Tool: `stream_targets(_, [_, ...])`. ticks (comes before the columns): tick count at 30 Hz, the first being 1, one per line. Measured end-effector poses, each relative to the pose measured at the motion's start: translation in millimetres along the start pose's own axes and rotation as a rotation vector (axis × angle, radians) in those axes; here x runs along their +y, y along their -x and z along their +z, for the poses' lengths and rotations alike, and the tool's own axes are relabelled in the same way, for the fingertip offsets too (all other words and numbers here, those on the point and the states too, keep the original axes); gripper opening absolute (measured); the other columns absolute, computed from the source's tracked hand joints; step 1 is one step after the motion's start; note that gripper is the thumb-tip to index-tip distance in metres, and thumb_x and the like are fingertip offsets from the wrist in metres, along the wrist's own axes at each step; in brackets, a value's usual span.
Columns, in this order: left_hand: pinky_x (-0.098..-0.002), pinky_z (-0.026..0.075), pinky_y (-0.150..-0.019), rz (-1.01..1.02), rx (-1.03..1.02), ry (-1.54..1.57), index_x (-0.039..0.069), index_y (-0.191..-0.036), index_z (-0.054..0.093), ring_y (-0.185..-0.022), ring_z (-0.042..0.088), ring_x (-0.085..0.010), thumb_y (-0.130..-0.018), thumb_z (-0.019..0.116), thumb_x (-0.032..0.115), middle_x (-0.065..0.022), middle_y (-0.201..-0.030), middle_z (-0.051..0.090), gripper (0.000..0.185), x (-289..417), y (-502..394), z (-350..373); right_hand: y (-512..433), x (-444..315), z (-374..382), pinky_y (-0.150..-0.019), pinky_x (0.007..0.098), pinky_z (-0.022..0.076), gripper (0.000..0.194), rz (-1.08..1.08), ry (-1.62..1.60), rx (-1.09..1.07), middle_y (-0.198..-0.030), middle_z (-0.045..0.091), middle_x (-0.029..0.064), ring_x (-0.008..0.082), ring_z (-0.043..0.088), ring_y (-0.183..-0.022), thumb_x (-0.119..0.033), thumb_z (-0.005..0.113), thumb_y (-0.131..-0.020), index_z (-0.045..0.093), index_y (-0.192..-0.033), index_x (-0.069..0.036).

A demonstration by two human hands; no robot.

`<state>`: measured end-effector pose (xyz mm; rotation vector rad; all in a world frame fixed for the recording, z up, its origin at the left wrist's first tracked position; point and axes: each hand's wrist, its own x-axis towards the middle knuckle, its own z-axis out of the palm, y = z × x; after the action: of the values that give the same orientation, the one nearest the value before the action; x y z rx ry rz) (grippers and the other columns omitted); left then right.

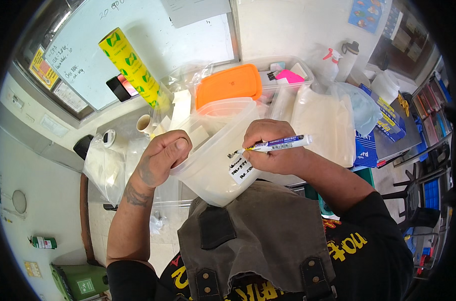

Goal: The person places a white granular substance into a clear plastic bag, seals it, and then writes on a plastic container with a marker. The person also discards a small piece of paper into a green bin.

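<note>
A translucent plastic container (205, 171) stands tilted before me, its lower part against my apron (273, 210). My left hand (166, 154) is closed over its left rim, thumb on the outside. Between the thumb and fingers of my right hand (275, 160) is a white whiteboard marker (291, 143). Its tip meets the container's side wall at some dark handwriting. Just below that spot sits a white label (240, 173) with more handwriting, partly covered by my right fingers. White pieces that look like paper or card (197, 137) show in or behind the container.
An orange lid (229, 86) leans behind the container, near a clear bin (307, 66) of small items. Stacked plastic bags (322, 128) lie to the right, beside a foil box (387, 118). At left stand a yellow cling wrap roll (132, 62), a phone (118, 88) and a bagged bundle (105, 169).
</note>
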<state>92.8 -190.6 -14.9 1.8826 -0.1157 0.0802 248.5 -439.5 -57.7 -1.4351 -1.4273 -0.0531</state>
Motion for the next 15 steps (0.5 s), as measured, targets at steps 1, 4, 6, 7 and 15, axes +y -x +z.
stream_targets(1, [-0.0239,0.026,-0.055,-0.016,-0.005,0.013,0.005,-0.082,0.054,-0.061,0.032,-0.0050,-0.105,0.050,0.038,0.0060,-0.067,0.040,0.041,0.0,0.3,0.1,0.0,0.1,0.1,-0.064,0.0375,0.0509,0.015,0.004,-0.002,-0.004,-0.077,0.065,0.0063,0.0267,0.064,-0.071,-0.004,0.074,-0.075,0.060,-0.079,-0.008])
stream_targets(4, [-0.0240,0.026,-0.055,-0.014,0.001,0.021,0.005,-0.081,0.054,-0.061,0.031,-0.0051,-0.105,0.050,0.038,0.0060,-0.067,0.039,0.041,-0.1,0.6,1.2,0.6,0.2,0.0,-0.064,0.0377,0.0508,0.014,-0.003,0.010,-0.011,-0.077,0.065,0.0064,0.0269,0.064,-0.071,-0.005,0.073,-0.076,0.060,-0.079,-0.008])
stream_targets(6, [-0.0240,0.026,-0.055,0.002,0.005,0.009,0.006,-0.081,0.053,-0.061,0.031,-0.0052,-0.105,0.050,0.038,0.0059,-0.067,0.039,0.041,0.1,0.4,1.8,0.3,1.2,-0.4,-0.064,0.0378,0.0507,0.014,-0.005,-0.001,0.012,-0.077,0.065,0.0065,0.0272,0.064,-0.071,-0.005,0.073,-0.076,0.060,-0.079,-0.008])
stream_targets(7, [-0.0240,0.026,-0.055,-0.007,0.001,0.016,0.006,-0.080,0.053,-0.061,0.031,-0.0053,-0.105,0.050,0.038,0.0058,-0.067,0.039,0.041,0.2,0.2,2.0,0.3,1.7,-0.4,-0.064,0.0378,0.0507,0.014,-0.008,-0.009,0.020,-0.077,0.065,0.0066,0.0273,0.064,-0.071,-0.005,0.073,-0.076,0.060,-0.079,-0.008])
stream_targets(15, [-0.0243,0.026,-0.055,0.008,0.006,0.013,0.006,-0.079,0.051,-0.061,0.031,-0.0056,-0.105,0.050,0.040,0.0059,-0.067,0.038,0.042,0.7,-0.1,3.2,6.5,-2.8,-3.5,-0.068,0.0379,0.0523,0.021,0.073,-0.187,0.077,-0.087,0.068,0.0101,0.0284,0.065,-0.075,-0.014,0.077,-0.081,0.066,-0.096,-0.006])
